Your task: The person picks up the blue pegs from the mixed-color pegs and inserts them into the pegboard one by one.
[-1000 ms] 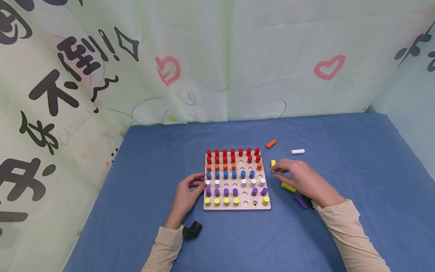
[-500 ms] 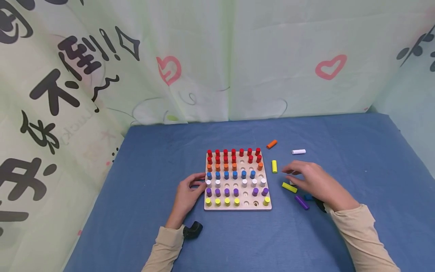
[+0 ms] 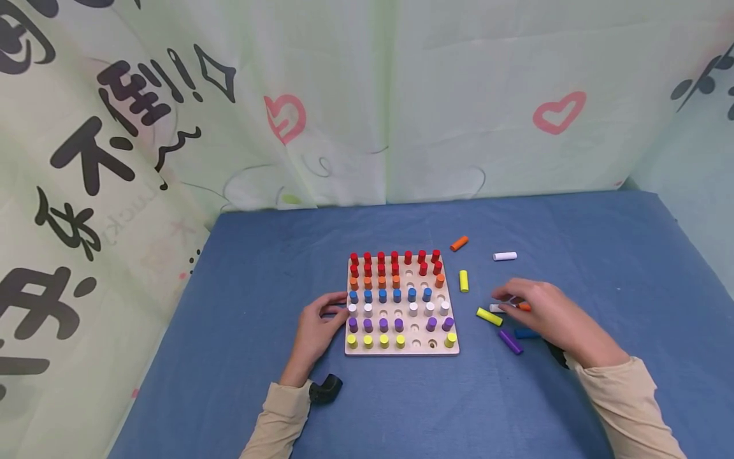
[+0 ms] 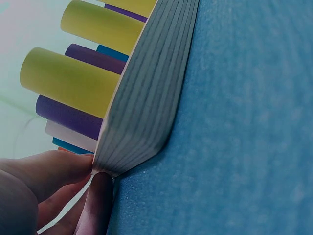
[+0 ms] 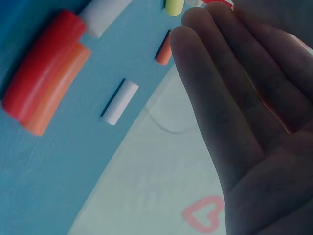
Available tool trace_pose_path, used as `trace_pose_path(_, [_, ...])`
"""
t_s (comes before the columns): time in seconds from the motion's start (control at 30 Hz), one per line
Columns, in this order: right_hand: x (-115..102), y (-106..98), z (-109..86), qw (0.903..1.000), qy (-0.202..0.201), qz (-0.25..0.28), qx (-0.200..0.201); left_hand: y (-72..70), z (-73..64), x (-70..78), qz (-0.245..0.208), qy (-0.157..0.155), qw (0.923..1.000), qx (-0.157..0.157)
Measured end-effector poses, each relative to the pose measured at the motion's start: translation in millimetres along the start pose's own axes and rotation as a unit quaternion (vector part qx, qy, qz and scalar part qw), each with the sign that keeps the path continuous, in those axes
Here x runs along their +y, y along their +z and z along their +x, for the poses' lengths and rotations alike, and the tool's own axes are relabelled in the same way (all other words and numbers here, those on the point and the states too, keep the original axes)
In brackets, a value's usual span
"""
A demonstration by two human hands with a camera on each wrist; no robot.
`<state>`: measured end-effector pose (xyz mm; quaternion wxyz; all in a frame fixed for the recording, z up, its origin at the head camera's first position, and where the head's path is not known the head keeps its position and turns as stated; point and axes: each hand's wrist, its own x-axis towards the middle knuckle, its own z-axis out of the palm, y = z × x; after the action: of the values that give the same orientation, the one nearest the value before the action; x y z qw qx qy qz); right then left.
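Observation:
On the blue cloth lies a square wooden pegboard (image 3: 375, 352) with rows of coloured pegs and some bare holes. My left hand (image 3: 312, 325) grips its left edge between thumb and fingertips; the left wrist view shows them against the layered wooden edge (image 4: 146, 88). To the board's right, my right hand (image 3: 541, 310) hovers with loosely bent fingers over a white peg (image 3: 496, 308) and an orange peg (image 3: 524, 306). From the right wrist, a red peg (image 5: 46, 66) appears beside the orange one. No peg shows between the right fingers (image 5: 215, 93).
Around the right hand lie a yellow peg (image 3: 489, 317), a purple peg (image 3: 510, 342) and a blue peg (image 3: 526, 333). Farther back are another yellow peg (image 3: 463, 281), an orange peg (image 3: 459, 243) and a white peg (image 3: 504, 256). A printed curtain (image 3: 441, 127) hangs behind the table.
My right hand has let go of the upright-lying yellow peg near the board and moved right, uncovering the white, orange and blue pegs. The left hand stays at the board.

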<state>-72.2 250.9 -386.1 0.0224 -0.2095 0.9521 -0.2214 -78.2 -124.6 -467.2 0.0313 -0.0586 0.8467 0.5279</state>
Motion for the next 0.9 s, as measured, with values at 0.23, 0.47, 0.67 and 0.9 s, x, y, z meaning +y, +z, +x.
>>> trace_pose_path(0.23, [6.1, -2.0, -7.4, 0.9999, 0.011, 0.002, -0.012, -0.2, 0.5, -0.4, -0.002, 0.018, 0.9998, -0.001])
trace_pose_path(0.47, [12.8, 0.5, -13.4, 0.9998, 0.011, -0.007, -0.012, 0.2, -0.1, 0.0, -0.001, 0.017, 0.9999, -0.002])
trace_pose_path(0.67, [18.0, 1.5, -18.2, 0.9993, 0.018, -0.015, -0.028, 0.5, -0.4, 0.7, 0.000, 0.012, 0.9999, 0.000])
trace_pose_path(0.9, [25.1, 1.9, -23.3, 0.9981, 0.028, -0.016, -0.053, -0.4, -0.2, 1.3, -0.003, 0.008, 1.0000, -0.002])
